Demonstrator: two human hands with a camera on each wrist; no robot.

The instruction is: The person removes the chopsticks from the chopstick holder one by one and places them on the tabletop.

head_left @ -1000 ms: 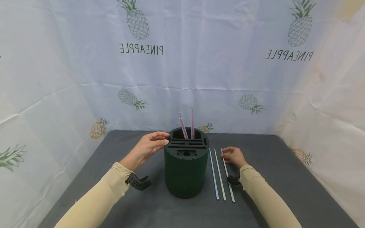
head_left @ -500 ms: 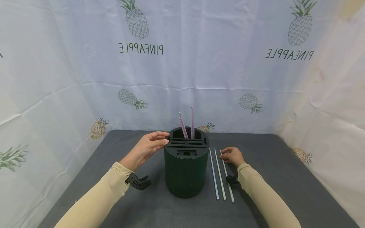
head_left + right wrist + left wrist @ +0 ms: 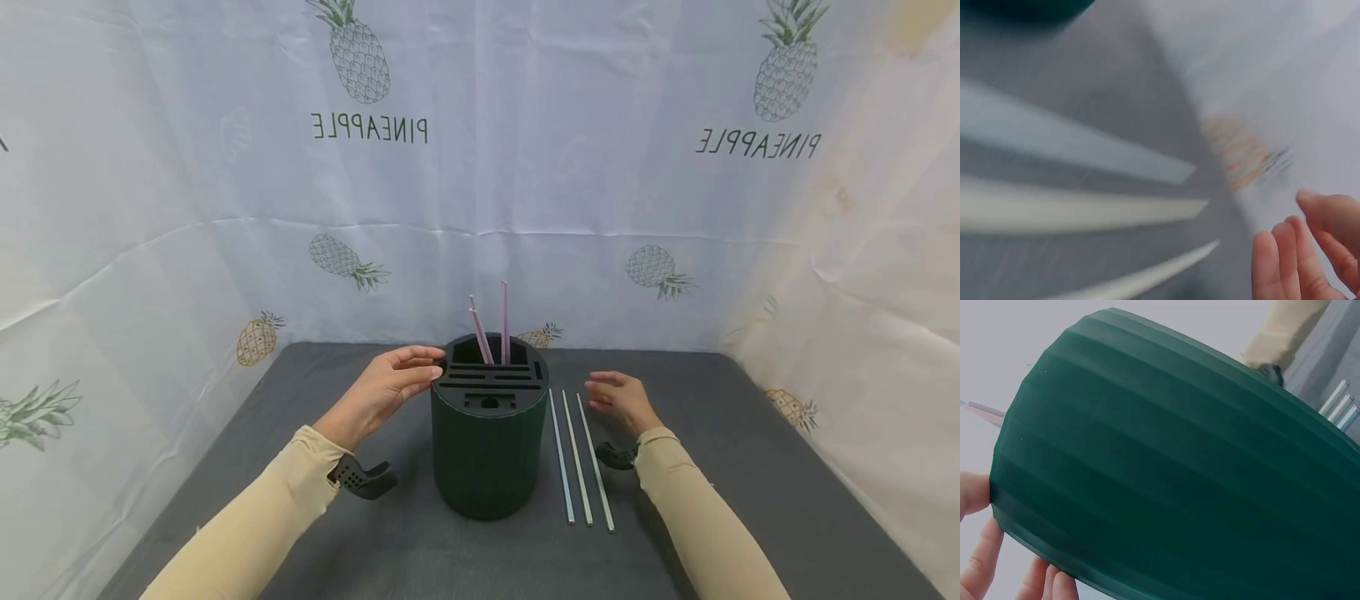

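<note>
A dark green cylindrical desk organizer (image 3: 487, 467) with a black slotted top (image 3: 491, 379) stands upright. At its upper left rim my left hand (image 3: 378, 387) touches it with fingertips and thumb; in the left wrist view those fingers (image 3: 982, 562) lie against the ribbed green wall (image 3: 1166, 456). My right hand (image 3: 626, 402) is just beyond the far ends of three slim straight sticks, holding nothing. From left to right lie a pale blue stick (image 3: 561, 458), a pale yellow stick (image 3: 577, 458) and another pale stick (image 3: 596, 462). In the right wrist view the fingers (image 3: 1266, 262) are apart from them.
Several slender sticks, including a pink stick (image 3: 505, 321), stand in the organizer's rear compartment. Everything is on a dark grey tabletop (image 3: 360, 533). White pineapple-print cloth (image 3: 480, 167) encloses the back and sides. Black straps (image 3: 363, 479) circle both wrists.
My right hand has left the far end of the rightmost stick, which it was touching, and has moved up and slightly right. The left hand stays at the organizer's rim.
</note>
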